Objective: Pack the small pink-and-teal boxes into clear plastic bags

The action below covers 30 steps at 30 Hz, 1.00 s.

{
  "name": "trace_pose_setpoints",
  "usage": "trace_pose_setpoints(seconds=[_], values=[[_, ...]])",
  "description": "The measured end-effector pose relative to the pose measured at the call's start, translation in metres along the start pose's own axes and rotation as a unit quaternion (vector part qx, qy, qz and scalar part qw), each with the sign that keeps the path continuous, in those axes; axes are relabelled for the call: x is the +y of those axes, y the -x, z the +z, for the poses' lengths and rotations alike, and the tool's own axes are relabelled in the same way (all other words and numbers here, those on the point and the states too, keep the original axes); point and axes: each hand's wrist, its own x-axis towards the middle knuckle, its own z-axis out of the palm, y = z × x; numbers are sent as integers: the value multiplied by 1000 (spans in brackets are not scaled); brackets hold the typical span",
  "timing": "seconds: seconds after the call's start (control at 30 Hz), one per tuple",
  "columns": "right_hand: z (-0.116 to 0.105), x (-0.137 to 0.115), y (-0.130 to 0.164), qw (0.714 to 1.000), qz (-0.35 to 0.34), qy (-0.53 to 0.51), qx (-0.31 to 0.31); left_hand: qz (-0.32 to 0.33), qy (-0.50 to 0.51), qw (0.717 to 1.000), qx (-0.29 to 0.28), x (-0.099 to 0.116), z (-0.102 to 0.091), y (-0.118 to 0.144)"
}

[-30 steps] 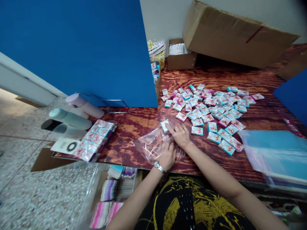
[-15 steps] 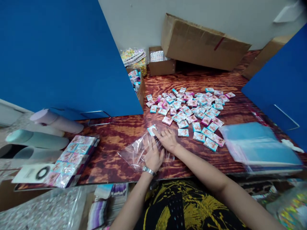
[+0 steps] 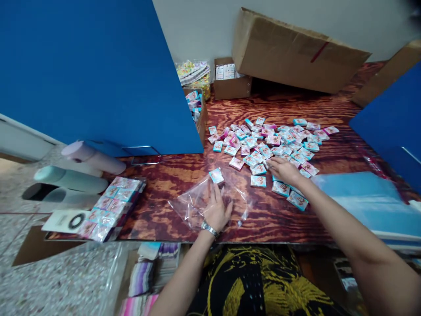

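1. The right hand (image 3: pixel 285 170) has left the clear plastic bag (image 3: pixel 210 199) and now reaches into the near edge of the heap of small packets (image 3: pixel 269 142), its fingers (image 3: pixel 272 163) on one.
2. The single packet (image 3: pixel 216 176) it touched earlier now lies alone at the bag's far edge.

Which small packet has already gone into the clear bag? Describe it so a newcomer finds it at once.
On the wooden table, find the clear bag under the left hand. The packet lies at the bag's far end. Unlike the pile by the right hand, it lies alone.
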Motion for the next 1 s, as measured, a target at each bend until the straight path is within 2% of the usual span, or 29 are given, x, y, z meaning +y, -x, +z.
trace_pose_setpoints(seconds=[0.07, 0.17, 0.27, 0.4, 0.5, 0.57, 0.7, 0.77, 0.83, 0.93, 1.0], values=[[2, 4, -7, 998, 18, 8, -53, -13, -1, 1000, -10, -1, 0, 0], [-6, -7, -14, 990, 71, 37, -114, -16, 2, 1000, -21, -2, -1, -2], [-17, -18, -18, 980, 112, 81, -141, -15, 8, 1000, -26, -2, -2, -3], [-32, -20, -18, 981, 127, 96, -109, -12, 20, 999, -25, -2, -2, -3], [-38, -29, -30, 990, 130, 14, -44, -13, 14, 1000, -23, -2, 0, -2], [-35, -45, -45, 993, 114, -31, -29, -15, 4, 1000, -20, -3, 1, -2], [-20, -82, -64, 990, 88, 15, -108, -3, -19, 1000, -15, -5, 3, -1], [-14, -91, -64, 986, 72, 36, -146, 3, -28, 1000, -8, -6, 4, -1], [-14, -92, -62, 985, 67, 30, -158, 6, -34, 999, -1, -7, 4, -1], [-16, -83, -70, 990, 82, -50, -104, 6, -41, 999, -5, -6, 5, -1], [-15, -78, -85, 984, 127, -117, -47, -4, -48, 999, -14, -4, 4, -1]])
